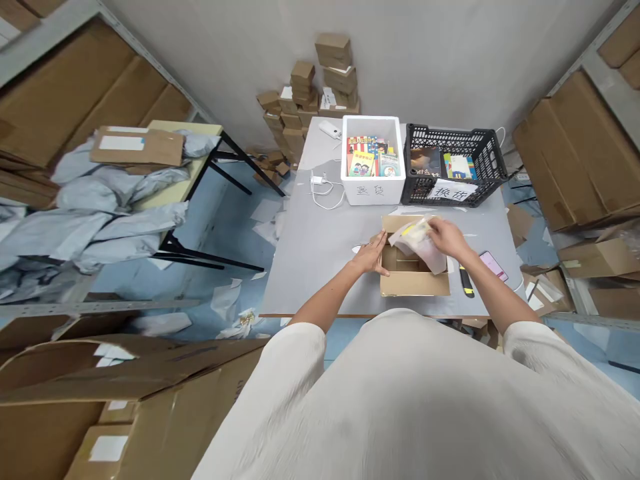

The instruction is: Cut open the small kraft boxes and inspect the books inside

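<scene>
An open cardboard box (415,283) stands on the grey table with its flaps folded out and brown cardboard visible inside. My left hand (371,255) holds the box's left side, fingers spread along the edge and thumb near the front corner. Over the box's right half, my right hand (447,237) is closed on the upper right part of a translucent plastic bag (423,243). Something whitish and yellow shows through the bag; its kind cannot be made out. The bag hangs tilted across the opening and hides part of the inside.
Behind the box stand a white foam bin (373,193) and a black plastic crate (455,190), both holding books. A yellow-black utility knife (467,283) and a phone (494,266) lie to the right. A white charger cable (327,193) lies left; grey parcels (125,200) cover a side table.
</scene>
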The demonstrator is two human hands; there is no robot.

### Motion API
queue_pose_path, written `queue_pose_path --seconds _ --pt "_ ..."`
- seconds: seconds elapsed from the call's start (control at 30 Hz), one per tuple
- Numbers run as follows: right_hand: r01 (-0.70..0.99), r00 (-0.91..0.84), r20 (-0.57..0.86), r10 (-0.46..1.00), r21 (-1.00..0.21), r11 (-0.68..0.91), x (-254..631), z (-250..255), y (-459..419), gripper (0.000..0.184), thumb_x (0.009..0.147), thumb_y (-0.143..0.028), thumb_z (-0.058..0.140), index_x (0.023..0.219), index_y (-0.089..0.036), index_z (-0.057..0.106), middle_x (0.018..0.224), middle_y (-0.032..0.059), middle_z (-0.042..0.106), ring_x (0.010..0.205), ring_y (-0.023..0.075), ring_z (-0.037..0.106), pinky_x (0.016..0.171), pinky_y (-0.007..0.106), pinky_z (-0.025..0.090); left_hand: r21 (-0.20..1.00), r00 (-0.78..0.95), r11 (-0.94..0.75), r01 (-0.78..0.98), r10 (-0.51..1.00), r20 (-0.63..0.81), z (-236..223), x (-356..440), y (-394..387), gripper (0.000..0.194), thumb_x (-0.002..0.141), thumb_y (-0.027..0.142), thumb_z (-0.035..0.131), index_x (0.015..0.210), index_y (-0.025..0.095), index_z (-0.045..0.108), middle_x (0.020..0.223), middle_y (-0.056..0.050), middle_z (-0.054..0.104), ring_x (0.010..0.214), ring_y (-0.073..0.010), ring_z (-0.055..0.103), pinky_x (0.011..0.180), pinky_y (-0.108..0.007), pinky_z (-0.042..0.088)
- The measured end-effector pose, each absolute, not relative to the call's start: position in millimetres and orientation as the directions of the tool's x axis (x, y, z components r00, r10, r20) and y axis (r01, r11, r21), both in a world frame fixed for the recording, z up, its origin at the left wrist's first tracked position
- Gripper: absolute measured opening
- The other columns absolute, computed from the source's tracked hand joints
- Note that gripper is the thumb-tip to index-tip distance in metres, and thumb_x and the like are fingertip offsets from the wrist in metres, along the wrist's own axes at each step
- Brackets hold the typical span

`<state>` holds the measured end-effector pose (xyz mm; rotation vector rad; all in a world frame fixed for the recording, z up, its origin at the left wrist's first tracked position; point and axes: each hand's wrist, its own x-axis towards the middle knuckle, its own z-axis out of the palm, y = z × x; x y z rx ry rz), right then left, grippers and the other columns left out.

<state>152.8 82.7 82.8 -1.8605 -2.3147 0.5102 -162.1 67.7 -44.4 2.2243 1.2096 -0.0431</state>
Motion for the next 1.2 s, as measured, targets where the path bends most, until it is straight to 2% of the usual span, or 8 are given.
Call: queue_pose_path --seconds 0.17,0.23,0.33,0.47,0.6,0.73,1.03,1.2 --pt "0.685 0.072 0.105 0.992 -0.728 0.027 244.9 78.7 104.3 0.034 0.1 -0.039 0.068 0.126 -0.017 0.071 0.121 0.0121 0.08 0.111 0.0286 0.073 0.097 0.04 0.059 0.441 0.553 -0.392 0.807 0.764 -0.333 -34.9 -161.8 68.4 0.163 0.07 0.085 0.087 0.182 0.024 -0.015 0.188 -0.028 -0.007 0.167 -0.0507 0.033 0.123 -0.058 0.042" --pt "0.545 0.195 0.083 0.977 -0.837 -0.038 279.0 65.3 108.7 0.035 0.093 -0.041 0.074 0.119 -0.017 0.071 0.114 0.0114 0.08 0.103 0.0259 0.075 0.09 0.037 0.061 0.414 0.543 -0.394 0.821 0.763 -0.351 -31.7 -160.5 69.0 0.163 0.07 0.082 0.088 0.182 0.023 -0.015 0.188 -0.027 -0.008 0.167 -0.0503 0.034 0.123 -0.056 0.042" --pt "0.346 0.379 -0.077 0.922 -0.913 -0.218 317.0 36.8 104.0 0.036 0.082 -0.041 0.082 0.107 -0.016 0.071 0.097 0.0092 0.08 0.087 0.0229 0.075 0.079 0.035 0.062 0.371 0.521 -0.391 0.842 0.767 -0.376 -27.7 -158.1 69.8 0.164 0.069 0.079 0.091 0.182 0.024 -0.015 0.188 -0.027 -0.008 0.166 -0.0505 0.036 0.122 -0.055 0.043" --pt "0.2 0.538 -0.292 0.791 -0.867 -0.456 339.3 -7.1 80.8 0.034 0.073 -0.034 0.086 0.097 -0.016 0.07 0.083 0.0053 0.077 0.076 0.0215 0.072 0.072 0.035 0.061 0.323 0.501 -0.394 0.861 0.768 -0.399 -21.9 -155.6 69.9 0.162 0.07 0.079 0.091 0.182 0.027 -0.014 0.188 -0.027 -0.007 0.164 -0.0509 0.039 0.12 -0.052 0.044" --pt "0.208 0.558 -0.391 0.732 -0.788 -0.58 344.8 -46.6 60.5 0.025 0.071 -0.023 0.082 0.092 -0.016 0.07 0.082 0.005 0.076 0.076 0.0215 0.072 0.074 0.033 0.061 0.258 0.46 -0.383 0.887 0.774 -0.435 -13.8 -152.1 67.8 0.16 0.071 0.076 0.092 0.182 0.03 -0.013 0.188 -0.026 -0.009 0.159 -0.0511 0.047 0.117 -0.051 0.045" --pt "0.303 0.538 -0.45 0.713 -0.686 -0.662 346.9 -77.6 56.3 0.023 0.073 -0.026 0.08 0.094 -0.018 0.071 0.091 0.0064 0.079 0.084 0.0235 0.074 0.082 0.035 0.061 0.183 0.411 -0.369 0.911 0.786 -0.461 -5.4 -146.4 64.1 0.158 0.071 0.074 0.094 0.183 0.031 -0.009 0.189 -0.025 -0.007 0.152 -0.051 0.054 0.117 -0.053 0.046" --pt "0.509 0.412 -0.504 0.759 -0.563 -0.651 342.9 -109.4 57.7 0.025 0.082 -0.032 0.075 0.104 -0.019 0.076 0.11 0.0108 0.082 0.1 0.0284 0.078 0.09 0.034 0.061 0.141 0.329 -0.298 0.944 0.815 -0.477 0.9 -141.6 49.9 0.15 0.075 0.073 0.09 0.183 0.031 -0.005 0.19 -0.022 -0.006 0.16 -0.051 0.044 0.12 -0.053 0.044" --pt "0.656 0.381 -0.454 0.806 -0.481 -0.581 340.8 -97.0 53.7 0.041 0.087 -0.028 0.072 0.125 -0.014 0.077 0.127 0.0196 0.079 0.121 0.0363 0.075 0.102 0.041 0.059 0.106 0.32 -0.309 0.945 0.817 -0.479 3.2 -138.3 41.8 0.131 0.081 0.063 0.088 0.183 0.028 0.013 0.191 -0.019 0.002 0.159 -0.0511 0.043 0.122 -0.055 0.042"
